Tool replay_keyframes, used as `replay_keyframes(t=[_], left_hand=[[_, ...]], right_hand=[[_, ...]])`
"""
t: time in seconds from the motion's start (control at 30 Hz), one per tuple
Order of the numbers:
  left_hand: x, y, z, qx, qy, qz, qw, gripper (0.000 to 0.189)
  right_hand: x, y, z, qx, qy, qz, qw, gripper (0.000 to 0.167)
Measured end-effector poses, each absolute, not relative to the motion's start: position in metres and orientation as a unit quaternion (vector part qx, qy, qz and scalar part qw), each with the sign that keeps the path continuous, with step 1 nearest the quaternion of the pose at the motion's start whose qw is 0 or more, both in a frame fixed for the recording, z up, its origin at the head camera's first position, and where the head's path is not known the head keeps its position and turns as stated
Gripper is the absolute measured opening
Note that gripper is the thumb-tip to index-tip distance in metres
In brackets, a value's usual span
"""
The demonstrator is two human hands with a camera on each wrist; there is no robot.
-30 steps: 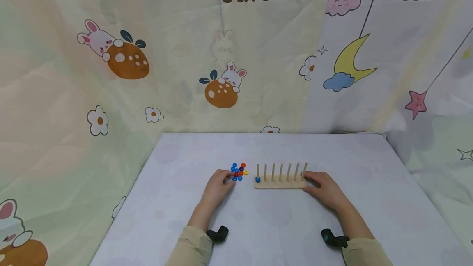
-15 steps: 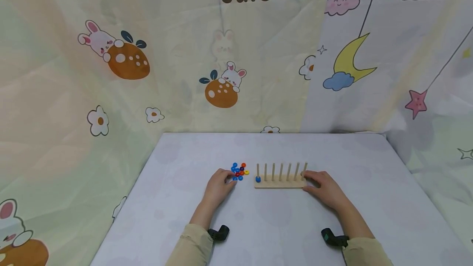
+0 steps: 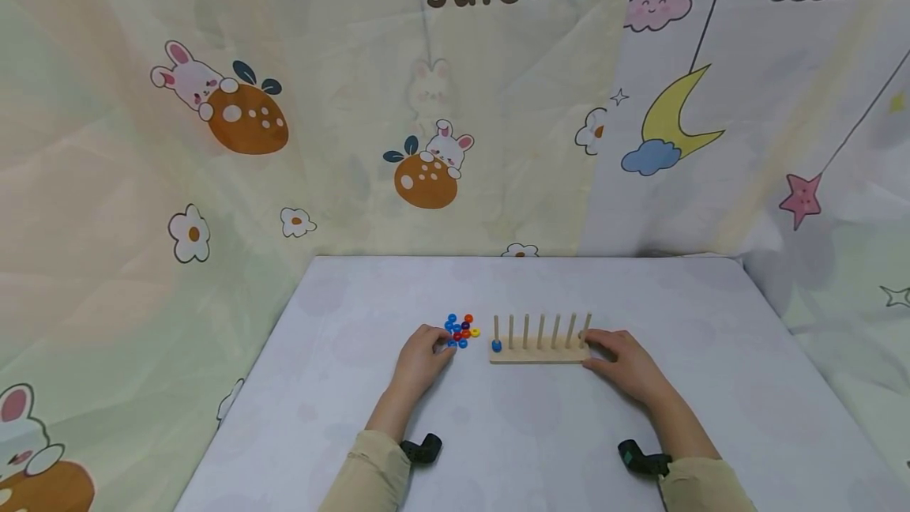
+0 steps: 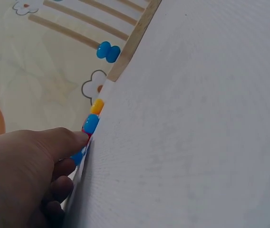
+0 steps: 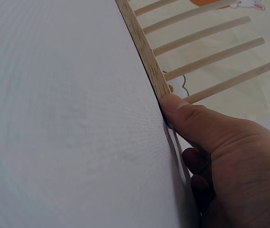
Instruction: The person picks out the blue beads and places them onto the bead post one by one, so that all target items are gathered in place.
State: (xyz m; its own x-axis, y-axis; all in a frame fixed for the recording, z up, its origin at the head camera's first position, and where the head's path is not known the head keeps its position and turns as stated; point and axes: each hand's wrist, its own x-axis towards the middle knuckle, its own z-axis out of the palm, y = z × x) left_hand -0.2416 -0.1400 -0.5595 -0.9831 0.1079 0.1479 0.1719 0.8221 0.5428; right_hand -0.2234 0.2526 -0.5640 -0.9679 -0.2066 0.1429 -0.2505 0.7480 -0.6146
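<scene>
In the head view, my left hand [image 3: 418, 358] rests at the near left edge of a loose cluster of small beads [image 3: 456, 327], in blue, red, orange, yellow and dark blue. Its thumb and index finger are parted around the edge of the cluster. In the left wrist view, the thumb tip overlaps a red bead, beside a blue bead [image 4: 91, 124] and a yellow bead [image 4: 97, 106]. My right hand [image 3: 626, 362] holds the right end of a wooden peg board [image 3: 536, 355], thumb on its front edge. Two blue beads [image 4: 108, 52] sit on its leftmost peg.
Several upright pegs [image 3: 541, 330] stand in a row along the board. White cloth covers the table [image 3: 533, 433], whose far edge meets a printed backdrop [image 3: 341, 164]. Black wrist cameras [image 3: 423, 449] sit at both sleeve cuffs.
</scene>
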Motion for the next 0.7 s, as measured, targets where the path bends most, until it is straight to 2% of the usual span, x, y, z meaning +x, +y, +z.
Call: replay_keyframes(t=[0.37, 0.7], left_hand=[[-0.243, -0.139, -0.549, -0.057, -0.944, -0.324, 0.029, 0.021], [-0.247, -0.134, -0.529, -0.082, -0.937, -0.338, 0.025, 0.025]], right_hand=[[-0.223, 0.251, -0.564, 0.12, -0.937, 0.326, 0.035, 0.05], [-0.223, 0.252, -0.565, 0.12, -0.938, 0.324, 0.035, 0.051]])
